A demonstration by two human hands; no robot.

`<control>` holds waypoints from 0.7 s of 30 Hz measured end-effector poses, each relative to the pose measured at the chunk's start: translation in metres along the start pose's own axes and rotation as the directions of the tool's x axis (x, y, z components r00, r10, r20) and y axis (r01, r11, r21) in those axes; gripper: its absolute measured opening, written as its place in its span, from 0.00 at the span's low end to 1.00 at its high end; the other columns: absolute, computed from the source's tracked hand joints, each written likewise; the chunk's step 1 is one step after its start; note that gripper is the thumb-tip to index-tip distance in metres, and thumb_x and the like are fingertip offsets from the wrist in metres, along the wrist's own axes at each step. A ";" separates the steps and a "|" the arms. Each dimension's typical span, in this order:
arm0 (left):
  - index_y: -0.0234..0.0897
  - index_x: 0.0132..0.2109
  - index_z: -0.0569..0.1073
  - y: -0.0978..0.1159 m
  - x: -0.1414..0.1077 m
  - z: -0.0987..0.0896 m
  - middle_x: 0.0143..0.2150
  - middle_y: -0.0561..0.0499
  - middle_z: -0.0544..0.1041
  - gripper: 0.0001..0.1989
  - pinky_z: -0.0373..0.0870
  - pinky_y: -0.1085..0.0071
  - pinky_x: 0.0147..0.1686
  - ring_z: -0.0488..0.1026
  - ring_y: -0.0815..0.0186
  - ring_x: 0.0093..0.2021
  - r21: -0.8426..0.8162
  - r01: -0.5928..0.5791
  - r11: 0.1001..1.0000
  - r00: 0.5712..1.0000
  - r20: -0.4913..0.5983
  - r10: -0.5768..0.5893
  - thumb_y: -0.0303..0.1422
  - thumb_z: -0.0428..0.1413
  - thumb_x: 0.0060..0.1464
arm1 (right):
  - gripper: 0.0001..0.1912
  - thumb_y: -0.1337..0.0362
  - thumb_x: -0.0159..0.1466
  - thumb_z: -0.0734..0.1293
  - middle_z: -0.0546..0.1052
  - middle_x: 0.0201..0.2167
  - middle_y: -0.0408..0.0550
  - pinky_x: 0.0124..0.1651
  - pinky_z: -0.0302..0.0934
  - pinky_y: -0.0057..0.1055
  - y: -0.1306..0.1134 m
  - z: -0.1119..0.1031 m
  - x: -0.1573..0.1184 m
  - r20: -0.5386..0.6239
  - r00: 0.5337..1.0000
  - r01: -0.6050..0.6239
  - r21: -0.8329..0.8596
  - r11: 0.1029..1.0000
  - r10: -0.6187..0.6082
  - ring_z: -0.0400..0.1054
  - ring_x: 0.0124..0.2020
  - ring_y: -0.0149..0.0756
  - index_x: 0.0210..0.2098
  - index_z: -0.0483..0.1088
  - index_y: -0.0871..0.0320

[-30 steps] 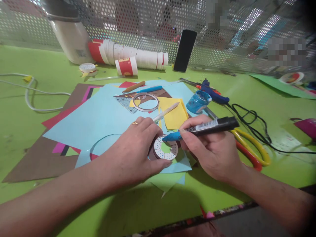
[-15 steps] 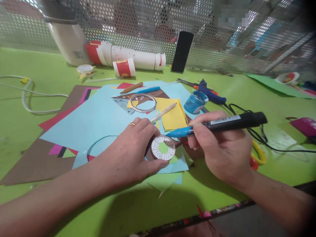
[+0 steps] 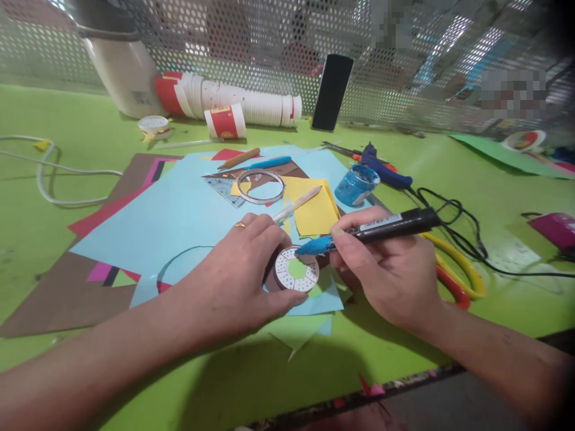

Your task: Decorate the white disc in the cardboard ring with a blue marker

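Note:
A small round disc with a green hexagon centre and white, blue-dotted segments lies face up near the middle. Around its left side curl the fingers and thumb of my left hand, gripping its edge. My right hand pinches a black marker whose blue front end points left and down at the disc's upper part. The tip is at or just above the dotted surface; contact is hard to tell. Beneath the disc are pieces of light blue and green paper.
Blue paper spreads leftward over brown card. Behind the hands are a tape ring, yellow paper, a blue paint pot and a glue gun. Scissors lie beside my right hand; a phone stands at the back.
My right hand has moved left with the marker, bringing its blue tip from the disc's upper edge onto or over its face. More of the scissors shows. My left hand stays in place.

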State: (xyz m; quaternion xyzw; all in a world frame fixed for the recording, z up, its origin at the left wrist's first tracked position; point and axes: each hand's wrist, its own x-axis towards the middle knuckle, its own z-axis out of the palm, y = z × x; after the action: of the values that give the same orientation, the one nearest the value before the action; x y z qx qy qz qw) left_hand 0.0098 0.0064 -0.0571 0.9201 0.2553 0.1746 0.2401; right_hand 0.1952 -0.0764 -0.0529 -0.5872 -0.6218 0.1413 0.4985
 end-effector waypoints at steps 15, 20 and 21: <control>0.36 0.39 0.70 0.002 0.002 -0.003 0.37 0.49 0.68 0.11 0.65 0.58 0.39 0.65 0.58 0.39 0.018 -0.006 1.000 1.000 0.010 0.006 0.37 0.60 0.51 | 0.04 0.62 0.65 0.68 0.72 0.21 0.38 0.20 0.60 0.24 -0.001 -0.001 0.000 0.013 1.000 -0.015 0.008 1.000 0.015 0.66 0.19 0.26 0.35 0.70 0.56; 0.36 0.40 0.70 0.001 0.001 -0.002 0.37 0.49 0.68 0.12 0.65 0.58 0.40 0.64 0.57 0.40 0.022 -0.014 1.000 1.000 0.012 0.013 0.37 0.59 0.52 | 0.05 0.61 0.65 0.68 0.71 0.19 0.37 0.19 0.59 0.25 -0.001 0.000 -0.001 0.011 1.000 -0.026 -0.007 1.000 0.026 0.65 0.17 0.27 0.35 0.70 0.55; 0.36 0.40 0.70 0.001 0.001 -0.001 0.37 0.49 0.68 0.11 0.65 0.58 0.40 0.64 0.57 0.40 0.023 -0.014 1.000 1.000 0.010 0.013 0.37 0.59 0.52 | 0.05 0.61 0.65 0.68 0.71 0.19 0.37 0.20 0.59 0.26 -0.001 -0.001 -0.001 0.015 1.000 -0.024 -0.016 1.000 0.024 0.65 0.18 0.27 0.35 0.70 0.55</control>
State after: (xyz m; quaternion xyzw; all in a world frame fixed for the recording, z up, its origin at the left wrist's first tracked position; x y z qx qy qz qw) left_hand 0.0101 0.0065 -0.0554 0.9255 0.2499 0.1687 0.2293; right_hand 0.1947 -0.0777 -0.0523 -0.5974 -0.6198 0.1469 0.4873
